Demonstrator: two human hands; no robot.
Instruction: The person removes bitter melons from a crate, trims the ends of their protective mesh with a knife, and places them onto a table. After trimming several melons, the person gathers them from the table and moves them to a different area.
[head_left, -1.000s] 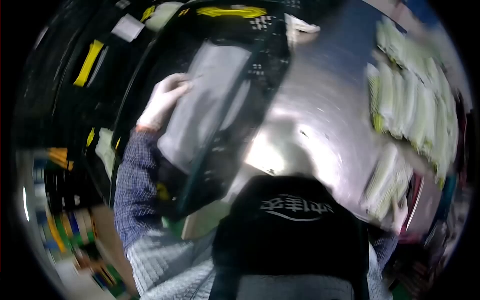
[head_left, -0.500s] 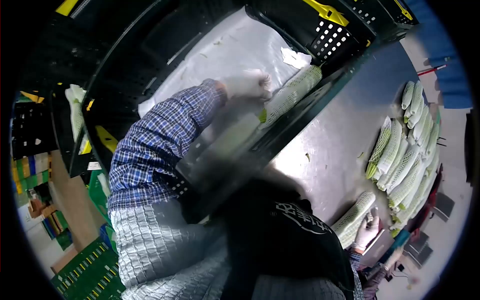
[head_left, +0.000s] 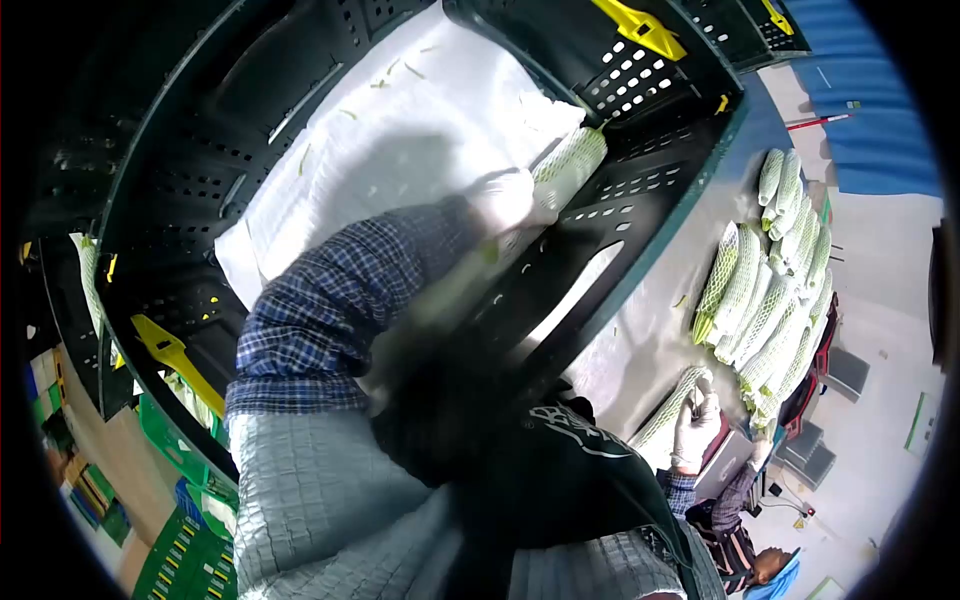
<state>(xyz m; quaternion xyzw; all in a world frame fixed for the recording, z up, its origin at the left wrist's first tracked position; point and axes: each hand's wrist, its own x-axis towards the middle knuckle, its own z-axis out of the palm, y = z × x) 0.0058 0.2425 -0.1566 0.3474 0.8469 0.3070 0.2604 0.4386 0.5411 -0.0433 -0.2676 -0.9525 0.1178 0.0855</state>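
Observation:
My left hand (head_left: 503, 200), in a white glove, reaches into the dark crate. Its fingers are closed over a long green gourd (head_left: 572, 165) in a white foam net, lying along the crate's side wall. A second pale gourd shape below that hand is blurred and partly hidden by my sleeve. At the lower right my right hand (head_left: 695, 432), also gloved, has its fingers closed at the upper end of another netted gourd (head_left: 664, 415) on the metal table.
The black crate (head_left: 655, 250) has perforated walls, yellow handles and a white liner (head_left: 340, 160) with green scraps. Several netted gourds (head_left: 775, 300) lie piled on the metal table (head_left: 610, 370). Another person (head_left: 735, 550) is at the lower right. Green crates (head_left: 175, 440) stand at the left.
My view has shifted. My left hand has moved from beside the gourd in the crate onto it. My right hand's fingers have come to the end of the gourd on the table.

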